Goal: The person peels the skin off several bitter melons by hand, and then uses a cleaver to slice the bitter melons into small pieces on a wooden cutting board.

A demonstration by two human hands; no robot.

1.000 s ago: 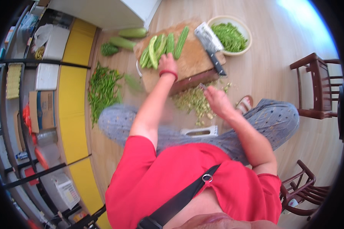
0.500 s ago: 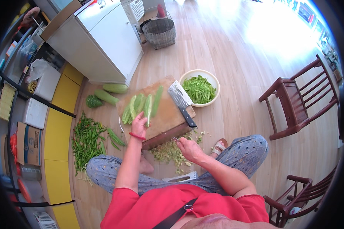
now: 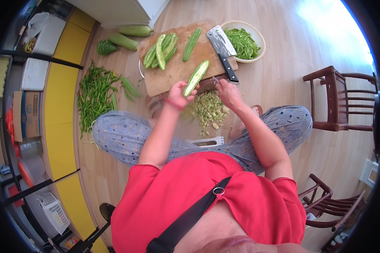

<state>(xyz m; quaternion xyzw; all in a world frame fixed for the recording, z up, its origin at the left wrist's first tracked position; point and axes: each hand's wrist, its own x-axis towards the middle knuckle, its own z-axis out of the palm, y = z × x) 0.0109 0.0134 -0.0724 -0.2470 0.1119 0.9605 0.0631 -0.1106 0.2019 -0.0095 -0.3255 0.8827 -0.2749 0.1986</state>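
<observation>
My left hand is closed around the lower end of a halved bitter melon, cut face up with the pale inside showing. Pinched in my right hand is a small metal scraping tool, mostly covered by the fingers; its tip points toward the melon half, apart from it. Beyond both hands is a wooden cutting board. Several melon halves are stacked on its left, and one lies skin up near the middle. A cleaver with a black handle rests along the right side.
Sliced green strips fill a cream bowl on the right. Scraped pith covers the floor below the board. At left lie green chilies and whole gourds. A white stool is between my legs; a wooden chair stands right.
My left hand has lifted the melon half off the board and brought it nearer me, to the right. My right hand has come closer to it. The view has tilted downward.
</observation>
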